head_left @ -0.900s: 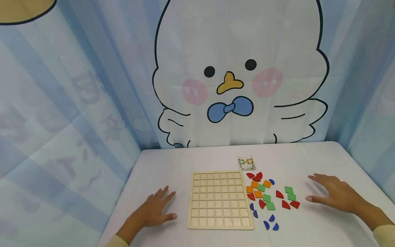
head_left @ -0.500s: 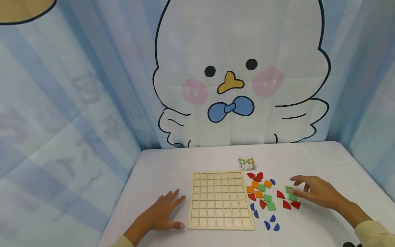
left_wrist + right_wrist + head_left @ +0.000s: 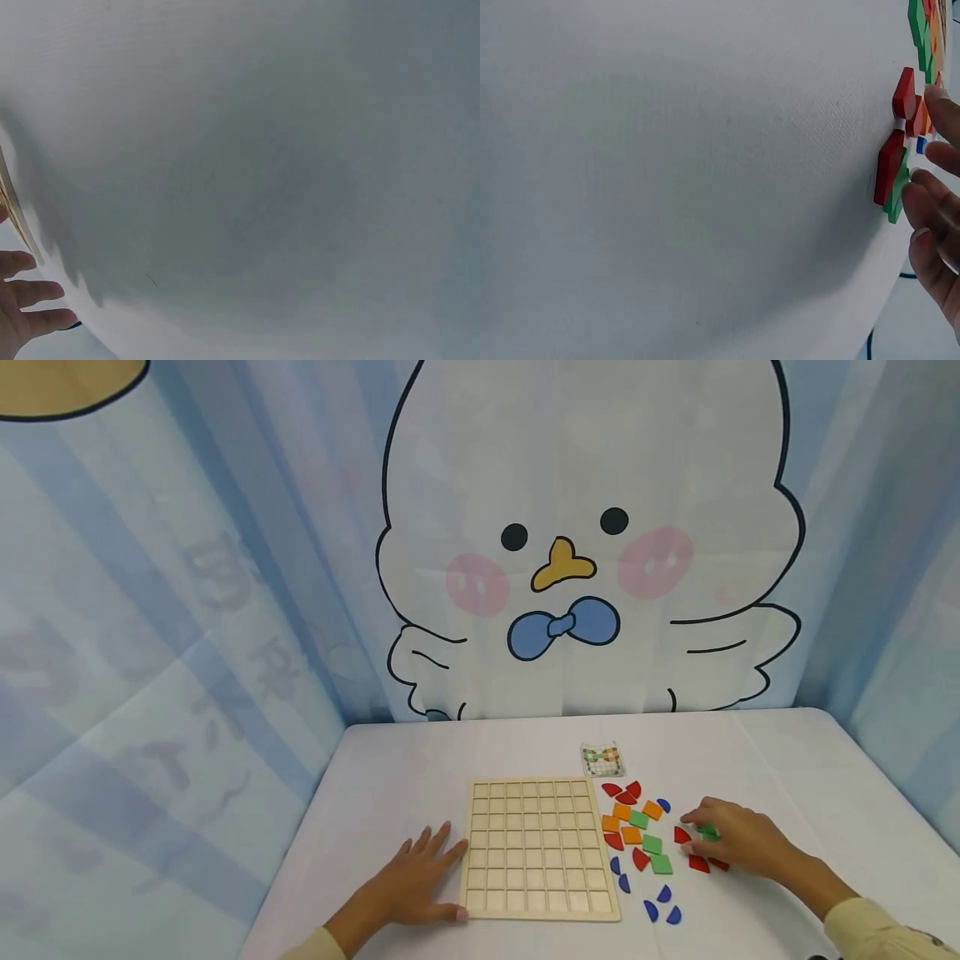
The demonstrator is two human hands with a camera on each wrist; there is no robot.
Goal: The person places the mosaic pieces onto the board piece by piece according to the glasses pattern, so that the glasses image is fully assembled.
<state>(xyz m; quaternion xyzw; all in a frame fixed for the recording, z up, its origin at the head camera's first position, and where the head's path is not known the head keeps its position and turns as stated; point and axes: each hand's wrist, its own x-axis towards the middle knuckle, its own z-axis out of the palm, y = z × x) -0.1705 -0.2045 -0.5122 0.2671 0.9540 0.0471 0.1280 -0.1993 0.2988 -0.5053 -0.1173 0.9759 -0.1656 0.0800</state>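
Note:
My left hand [image 3: 420, 885] lies spread at the left edge of a pale wooden grid board [image 3: 536, 852], its thumb and index fingertip at the rim. In the left wrist view the fingers are straight and hold nothing. Over the right-hand cluster of tiles, my right hand [image 3: 750, 843] reaches down with bent, parted fingers. A green square tile [image 3: 707, 832] shows between its thumb and fingers, partly covered. Red quarter-circle tiles [image 3: 681, 835] lie close by. The right wrist view shows the fingertips beside a red tile [image 3: 889, 169], with no tile plainly pinched.
Between board and right hand lie several orange square tiles [image 3: 632, 835], green squares [image 3: 662, 864] and red quarter circles. Blue half-circle tiles [image 3: 651, 910] are scattered nearer the front. A small patterned card [image 3: 602, 759] lies behind the board's right corner.
My right hand has moved left and down over the green and red tiles. My left hand has slid right to the board's edge. The board is in place.

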